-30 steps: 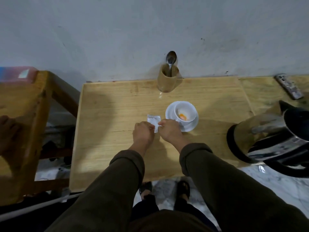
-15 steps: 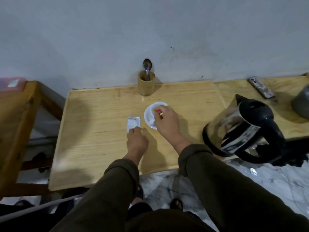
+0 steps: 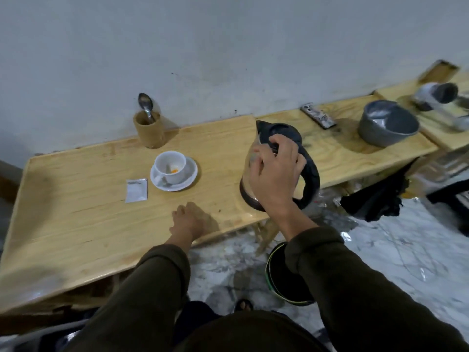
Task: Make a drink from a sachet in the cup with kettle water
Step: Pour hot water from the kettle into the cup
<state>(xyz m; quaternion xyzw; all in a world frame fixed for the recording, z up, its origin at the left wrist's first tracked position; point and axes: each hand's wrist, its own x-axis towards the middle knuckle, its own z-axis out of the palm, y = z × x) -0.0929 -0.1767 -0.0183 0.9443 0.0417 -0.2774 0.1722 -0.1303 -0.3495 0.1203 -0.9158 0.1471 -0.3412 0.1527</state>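
Observation:
A white cup (image 3: 170,165) stands on a white saucer (image 3: 190,175) on the wooden table (image 3: 76,219), with a bit of orange powder at its bottom. A white sachet (image 3: 136,190) lies flat just left of the saucer. The steel kettle (image 3: 308,179) with black lid and handle stands to the right of the cup, near the table's front edge. My right hand (image 3: 275,174) is on top of the kettle, fingers curled over the upper end of its handle. My left hand (image 3: 190,219) rests on the table in front of the cup, fingers curled, holding nothing.
A wooden holder (image 3: 149,130) with a spoon (image 3: 146,104) stands by the wall behind the cup. To the right are a remote-like object (image 3: 318,115), a grey bowl (image 3: 387,123) and a white appliance (image 3: 436,94). A dark bin (image 3: 281,280) sits on the marble floor.
My right hand left the cup and moved right onto the kettle's handle. My left hand let go of the sachet and drew back toward the table's front edge. The view swung right.

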